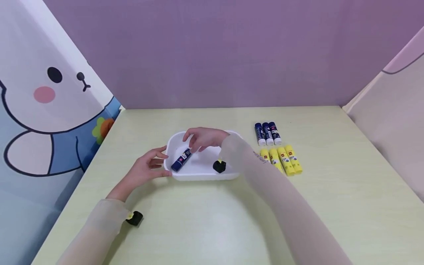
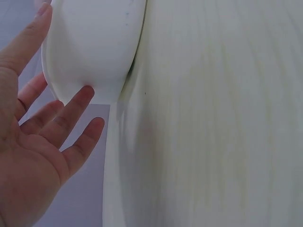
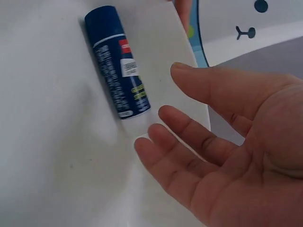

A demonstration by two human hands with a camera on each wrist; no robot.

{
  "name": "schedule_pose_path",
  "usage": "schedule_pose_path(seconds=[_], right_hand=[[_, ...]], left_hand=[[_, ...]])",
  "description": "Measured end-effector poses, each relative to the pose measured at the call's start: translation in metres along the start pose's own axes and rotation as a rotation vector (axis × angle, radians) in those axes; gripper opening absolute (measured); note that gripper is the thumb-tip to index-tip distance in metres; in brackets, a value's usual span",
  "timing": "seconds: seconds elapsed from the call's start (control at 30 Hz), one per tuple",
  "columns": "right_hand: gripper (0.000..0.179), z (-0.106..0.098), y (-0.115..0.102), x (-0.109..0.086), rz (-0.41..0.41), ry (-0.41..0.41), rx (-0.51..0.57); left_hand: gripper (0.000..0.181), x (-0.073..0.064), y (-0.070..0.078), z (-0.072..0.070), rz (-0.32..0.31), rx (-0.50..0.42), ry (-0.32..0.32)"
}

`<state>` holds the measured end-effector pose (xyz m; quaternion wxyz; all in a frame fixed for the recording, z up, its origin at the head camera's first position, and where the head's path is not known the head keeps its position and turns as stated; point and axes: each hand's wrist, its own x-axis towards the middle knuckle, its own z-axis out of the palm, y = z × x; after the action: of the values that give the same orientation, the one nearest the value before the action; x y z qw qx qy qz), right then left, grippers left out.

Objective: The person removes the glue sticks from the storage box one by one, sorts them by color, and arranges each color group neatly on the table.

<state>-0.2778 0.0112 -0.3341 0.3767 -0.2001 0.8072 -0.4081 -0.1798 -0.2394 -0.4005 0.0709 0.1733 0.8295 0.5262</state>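
Note:
A dark blue glue stick with a white end lies slanted in the left part of a white plastic tray. Over the tray hangs my right hand, its fingers loosely bent and holding nothing. In the right wrist view, the fingertips of that hand are beside the white end of the glue stick, thumb spread apart. My left hand rests against the tray's left end. Seen from the left wrist, its fingers are spread and touch the outer wall of the tray.
To the right of the tray, several yellow glue sticks lie side by side, partly behind the right forearm. Farther back are three blue glue sticks in a row. A purple panel closes off the back of the pale table.

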Motion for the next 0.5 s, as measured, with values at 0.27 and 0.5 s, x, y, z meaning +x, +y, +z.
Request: schedule_pose_path(seconds=[0.27,0.5], right_hand=[[0.052,0.0084,-0.0039,0.0102,-0.037,-0.001,-0.065],[0.055,0.0101,-0.0073,0.0109,-0.047,0.003,-0.137]], left_hand=[[0.046,-0.0007,-0.0001,0.0024,0.010,-0.021,0.002],[0.047,0.0003,0.0012,0.0022,0.002,-0.007,-0.003]])
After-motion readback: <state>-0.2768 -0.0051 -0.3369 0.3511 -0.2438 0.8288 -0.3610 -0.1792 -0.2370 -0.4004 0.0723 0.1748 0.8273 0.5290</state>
